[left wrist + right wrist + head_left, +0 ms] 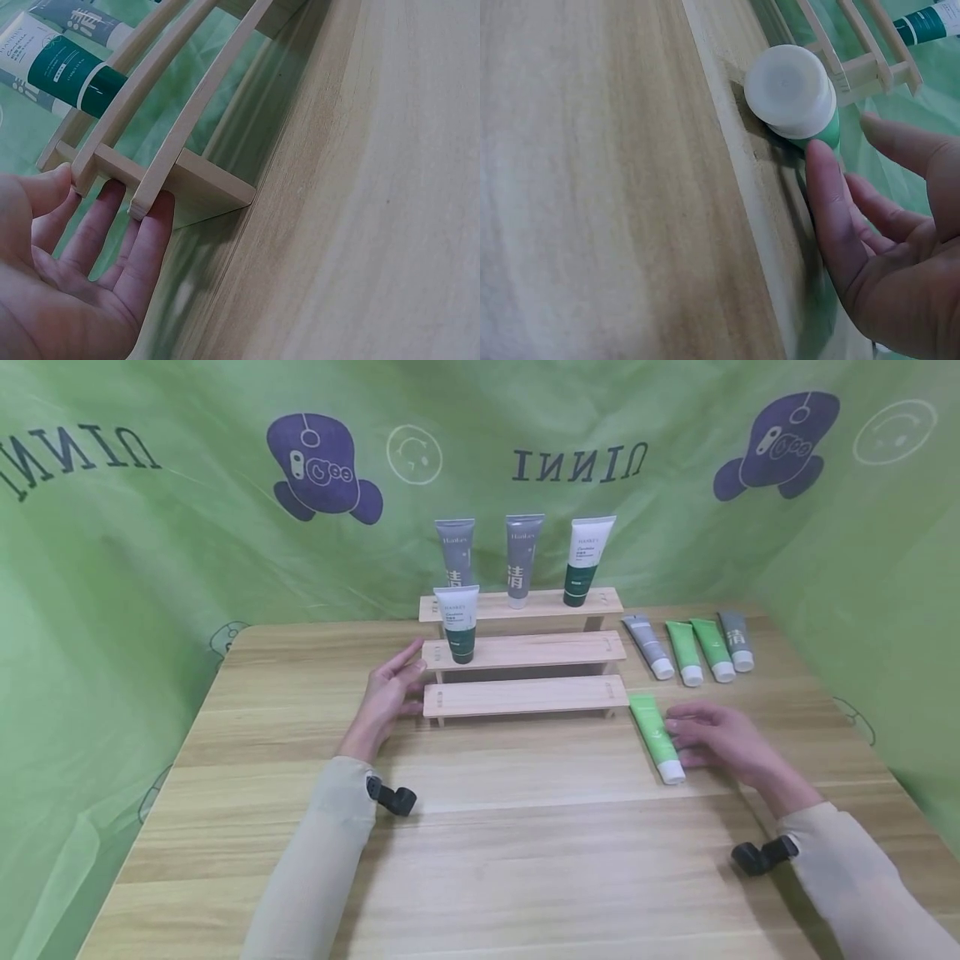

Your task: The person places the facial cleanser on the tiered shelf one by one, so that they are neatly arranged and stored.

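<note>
A three-step wooden display rack (525, 696) stands on the table. At its left end my left hand (386, 693) holds it; in the left wrist view the thumb (52, 191) is at the middle step's end and fingertips reach beneath the steps. A white-and-green tube (459, 622) stands on its cap on the middle step, near that hand. Right of the rack lies a light green tube (654, 735), its white cap (784, 86) toward me. My right hand (716, 739) is beside this tube, thumb and fingers apart, a fingertip right at its side in the right wrist view.
On the top step stand two grey tubes (457, 550) (521, 556) and a white-and-green tube (587, 560). Lying at the back right are a grey-lilac tube (647, 643), two green tubes (683, 647) (711, 645) and a dark grey tube (735, 637). Green cloth (187, 543) surrounds the table.
</note>
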Demonstrator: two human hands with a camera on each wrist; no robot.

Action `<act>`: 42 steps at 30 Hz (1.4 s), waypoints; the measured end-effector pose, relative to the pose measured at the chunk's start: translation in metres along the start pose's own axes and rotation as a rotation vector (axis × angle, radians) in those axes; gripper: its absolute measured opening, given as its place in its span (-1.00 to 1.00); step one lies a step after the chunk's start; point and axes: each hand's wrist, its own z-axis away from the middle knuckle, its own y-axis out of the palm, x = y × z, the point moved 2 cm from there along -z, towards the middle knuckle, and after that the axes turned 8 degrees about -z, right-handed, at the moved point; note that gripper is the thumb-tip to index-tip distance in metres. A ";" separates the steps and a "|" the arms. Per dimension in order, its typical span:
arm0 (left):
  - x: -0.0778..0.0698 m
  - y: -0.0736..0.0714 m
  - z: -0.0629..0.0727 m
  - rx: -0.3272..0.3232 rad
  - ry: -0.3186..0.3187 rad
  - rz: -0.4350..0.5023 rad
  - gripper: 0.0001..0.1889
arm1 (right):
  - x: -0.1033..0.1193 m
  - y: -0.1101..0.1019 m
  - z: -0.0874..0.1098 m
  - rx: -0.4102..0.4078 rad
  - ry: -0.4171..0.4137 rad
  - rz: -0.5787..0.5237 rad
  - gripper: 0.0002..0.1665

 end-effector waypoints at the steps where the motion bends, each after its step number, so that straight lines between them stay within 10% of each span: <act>1: 0.000 0.000 0.000 0.001 -0.001 0.000 -0.51 | 0.001 0.001 -0.001 -0.002 0.007 0.033 -0.27; 15: -0.002 -0.001 0.002 0.003 0.017 -0.012 -0.48 | 0.019 0.012 -0.009 0.006 0.035 0.360 -0.28; 42: 0.000 0.001 0.002 -0.002 0.011 -0.022 -0.46 | 0.021 0.014 -0.012 0.048 0.067 0.361 -0.43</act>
